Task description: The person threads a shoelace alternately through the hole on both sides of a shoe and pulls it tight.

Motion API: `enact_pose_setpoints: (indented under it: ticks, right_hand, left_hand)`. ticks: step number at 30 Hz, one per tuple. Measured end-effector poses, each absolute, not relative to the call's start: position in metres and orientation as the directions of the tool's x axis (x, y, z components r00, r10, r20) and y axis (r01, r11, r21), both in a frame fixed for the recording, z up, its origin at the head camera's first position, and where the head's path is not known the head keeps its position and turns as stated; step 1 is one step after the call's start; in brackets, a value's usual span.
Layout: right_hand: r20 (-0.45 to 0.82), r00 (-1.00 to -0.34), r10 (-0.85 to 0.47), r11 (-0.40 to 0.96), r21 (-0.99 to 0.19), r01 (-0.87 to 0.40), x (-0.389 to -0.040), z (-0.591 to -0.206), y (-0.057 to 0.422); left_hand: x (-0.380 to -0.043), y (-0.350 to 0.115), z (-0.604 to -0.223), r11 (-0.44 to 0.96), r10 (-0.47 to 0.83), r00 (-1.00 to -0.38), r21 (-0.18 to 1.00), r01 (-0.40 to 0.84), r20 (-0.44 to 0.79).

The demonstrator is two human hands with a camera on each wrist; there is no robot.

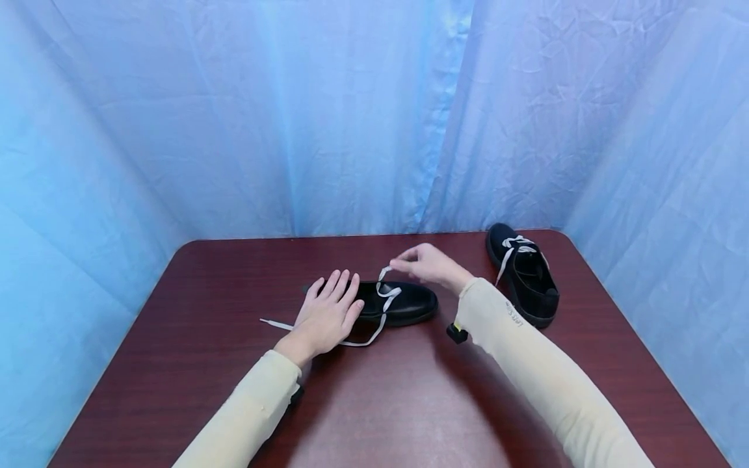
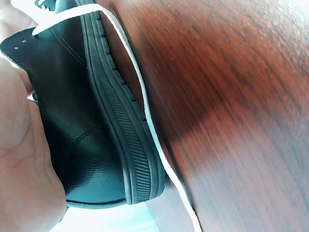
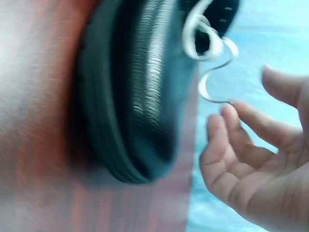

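A black shoe (image 1: 412,302) lies sideways near the table's far middle, toe to the right. Across its heel and opening rests my left hand (image 1: 329,311), its fingers straight and spread; the left wrist view shows the palm against the shoe's side (image 2: 79,145). My right hand (image 1: 430,265), above the toe, holds one end of the white shoelace (image 1: 384,273) at its fingertips. In the right wrist view the thumb stands apart, and the lace (image 3: 205,89) meets the fingers. The lace's other length (image 2: 149,121) runs along the sole and past the left wrist.
A second black shoe (image 1: 535,292) with white laces stands at the table's back right, near my right sleeve. The dark red table (image 1: 374,403) has rounded far corners. Blue curtains (image 1: 363,117) hang behind it and at both sides.
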State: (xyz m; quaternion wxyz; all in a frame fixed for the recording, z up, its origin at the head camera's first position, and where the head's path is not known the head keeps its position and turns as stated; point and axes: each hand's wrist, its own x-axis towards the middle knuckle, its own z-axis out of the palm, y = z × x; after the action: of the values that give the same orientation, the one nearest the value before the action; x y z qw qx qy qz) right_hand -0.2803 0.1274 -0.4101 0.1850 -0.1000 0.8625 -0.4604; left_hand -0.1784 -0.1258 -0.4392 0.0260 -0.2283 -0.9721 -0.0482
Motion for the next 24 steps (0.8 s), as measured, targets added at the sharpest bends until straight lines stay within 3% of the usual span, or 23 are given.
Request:
enact_pose_setpoints:
  ticks: [9, 24]
  right_hand:
    - [-0.211, -0.891, -0.401, 0.702, -0.696, -0.151, -0.274, -0.419, 0.115]
    - [-0.112, -0.898, -0.427, 0.555, -0.816, -0.162, -0.277, -0.426, 0.102]
  left_hand:
    - [-0.177, -0.121, -0.438, 0.888, 0.442, -0.895, 0.113, 0.446, 0.061]
    - [-0.179, -0.123, -0.440, 0.887, 0.446, -0.894, 0.114, 0.448, 0.048]
